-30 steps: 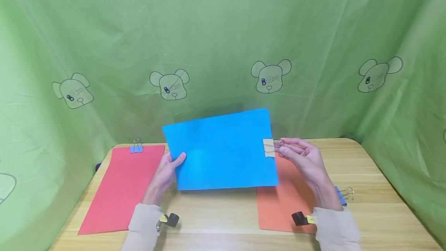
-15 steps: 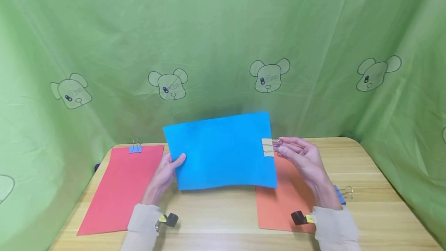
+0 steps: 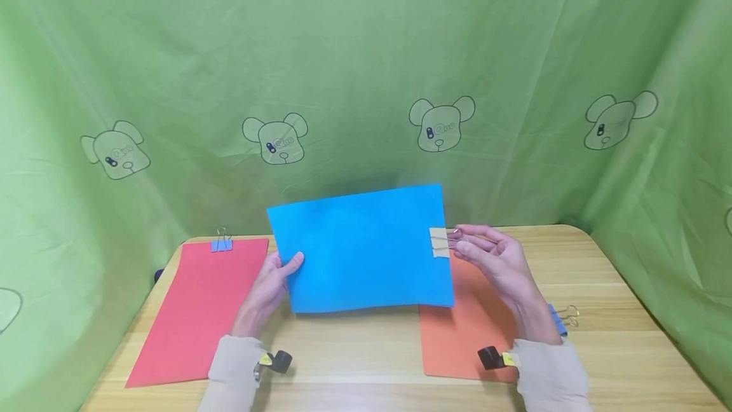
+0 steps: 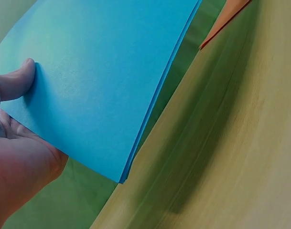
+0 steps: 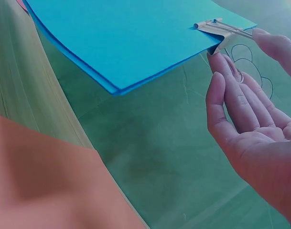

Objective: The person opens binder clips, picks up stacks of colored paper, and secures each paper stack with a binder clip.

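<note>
A stack of blue paper sheets (image 3: 360,253) is held tilted above the table, its layered edges showing in both wrist views. My left hand (image 3: 271,281) grips its left edge, thumb on the front face and fingers behind. On the right edge sits a beige binder clip (image 3: 440,243), its body over the sheets. With thumb and fingers, my right hand (image 3: 500,262) pinches the clip's wire handles. In the right wrist view the thumb lies on the upper handle, and the fingertips (image 5: 217,62) are beneath the clip (image 5: 217,31).
Red paper (image 3: 200,310) with a blue binder clip (image 3: 222,245) at its far edge lies on the left of the wooden table (image 3: 349,361). Orange paper (image 3: 457,342) lies at right under my forearm, beside another blue binder clip (image 3: 558,320). Green cloth (image 3: 354,49) hangs behind.
The upper right corner of the blue sheets has dipped slightly, and the stack's lower edge has shifted a little. Both hands keep their hold, almost in place.
</note>
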The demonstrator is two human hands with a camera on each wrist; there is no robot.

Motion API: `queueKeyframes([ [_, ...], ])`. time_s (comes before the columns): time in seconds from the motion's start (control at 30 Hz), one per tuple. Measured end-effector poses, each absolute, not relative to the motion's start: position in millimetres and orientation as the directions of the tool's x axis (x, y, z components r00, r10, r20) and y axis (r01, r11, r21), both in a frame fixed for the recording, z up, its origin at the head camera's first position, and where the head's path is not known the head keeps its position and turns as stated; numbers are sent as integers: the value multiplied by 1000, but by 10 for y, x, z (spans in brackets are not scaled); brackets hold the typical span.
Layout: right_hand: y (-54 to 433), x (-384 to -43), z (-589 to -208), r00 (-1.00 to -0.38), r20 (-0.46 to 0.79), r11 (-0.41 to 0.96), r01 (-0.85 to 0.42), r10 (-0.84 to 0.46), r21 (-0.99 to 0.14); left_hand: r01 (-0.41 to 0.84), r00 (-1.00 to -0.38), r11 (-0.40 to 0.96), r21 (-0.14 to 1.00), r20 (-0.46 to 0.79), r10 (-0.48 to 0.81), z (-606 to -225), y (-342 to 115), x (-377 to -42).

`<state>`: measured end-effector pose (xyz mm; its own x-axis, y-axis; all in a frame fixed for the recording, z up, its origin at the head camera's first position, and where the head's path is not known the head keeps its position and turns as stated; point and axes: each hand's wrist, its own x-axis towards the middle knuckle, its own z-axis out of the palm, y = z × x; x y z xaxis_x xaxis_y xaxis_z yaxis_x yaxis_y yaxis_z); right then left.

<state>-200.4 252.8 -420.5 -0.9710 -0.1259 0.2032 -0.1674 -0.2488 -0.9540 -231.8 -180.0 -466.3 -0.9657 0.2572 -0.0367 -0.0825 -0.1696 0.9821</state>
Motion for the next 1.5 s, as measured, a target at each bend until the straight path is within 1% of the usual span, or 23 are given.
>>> queueKeyframes([
  [0.27,2521,-2029,-4223,-978,166,-312,-120,-125,-942,-122,-948,-138,983,-75,308,-4688,-1839,-2299],
  [0.43,2517,-2030,-4232,-984,154,-290,-121,-93,-949,-132,-934,-117,984,-83,348,-4698,-1863,-2296],
  [0.53,2520,-2026,-4231,-987,141,-258,-118,-74,-959,-131,-933,-48,990,-107,343,-4704,-1880,-2286],
  [0.77,2534,-2019,-4238,-993,108,-137,-99,-57,-986,-109,-928,179,978,-165,333,-4732,-1940,-2262],
  [0.87,2536,-2023,-4244,-992,107,-107,-100,-64,-989,-80,-898,193,978,-155,411,-4742,-1986,-2253],
  [1.0,2539,-2028,-4254,-992,106,-71,-101,-71,-992,-95,-801,98,991,-135,583,-4785,-2022,-2284],
  [1.1,2534,-2028,-4258,-992,101,-40,-98,-78,-994,-130,-762,62,990,-140,632,-4823,-2036,-2309],
  [1.17,2529,-2025,-4255,-992,96,-18,-95,-81,-995,-137,-757,56,989,-141,637,-4837,-2035,-2320],
  [1.23,2523,-2020,-4249,-992,90,11,-91,-84,-996,-140,-754,75,987,-155,639,-4839,-2012,-2320],
  [1.33,2508,-2011,-4237,-994,68,45,-72,-81,-996,-108,-745,163,981,-188,640,-4816,-1942,-2302],
  [1.5,2483,-2004,-4219,-996,28,75,-34,-79,-997,-39,-703,286,957,-230,673,-4763,-1762,-2256],
])
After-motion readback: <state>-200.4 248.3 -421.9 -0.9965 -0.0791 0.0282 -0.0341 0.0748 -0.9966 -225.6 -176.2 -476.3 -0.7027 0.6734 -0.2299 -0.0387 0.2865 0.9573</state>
